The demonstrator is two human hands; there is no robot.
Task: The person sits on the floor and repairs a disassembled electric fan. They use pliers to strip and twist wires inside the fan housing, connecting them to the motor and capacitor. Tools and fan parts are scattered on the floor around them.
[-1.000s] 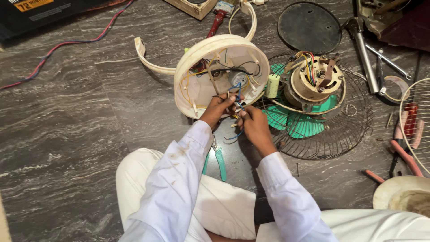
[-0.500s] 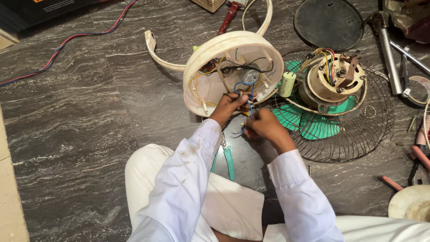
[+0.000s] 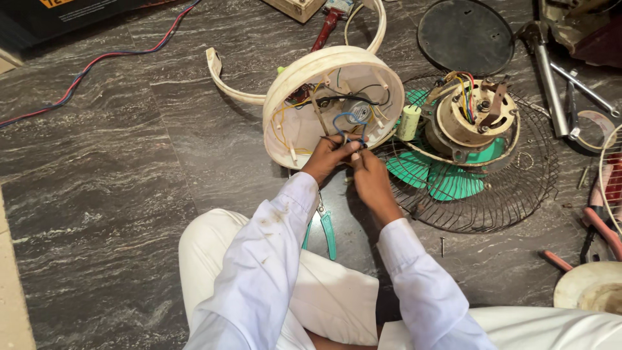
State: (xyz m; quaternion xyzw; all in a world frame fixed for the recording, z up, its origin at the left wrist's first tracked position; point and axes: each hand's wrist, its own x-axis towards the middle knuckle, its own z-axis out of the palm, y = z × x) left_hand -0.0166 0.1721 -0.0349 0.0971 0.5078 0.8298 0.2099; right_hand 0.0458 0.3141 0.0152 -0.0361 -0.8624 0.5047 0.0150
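Head view, cream fan base [image 3: 304, 123] tilted open, blue wires [image 3: 346, 123] looped inside

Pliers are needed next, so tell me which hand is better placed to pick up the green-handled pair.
Left, probably. The green-handled pliers lie just beside the left sleeve, below the left hand. The right hand sits farther over, toward the wire guard.

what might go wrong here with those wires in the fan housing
1. The left hand and right hand pinch thin blue wires at the rim of the round cream plastic fan housing; a tug may break them or their joints.
2. The housing stands tilted on its edge and might roll or tip.
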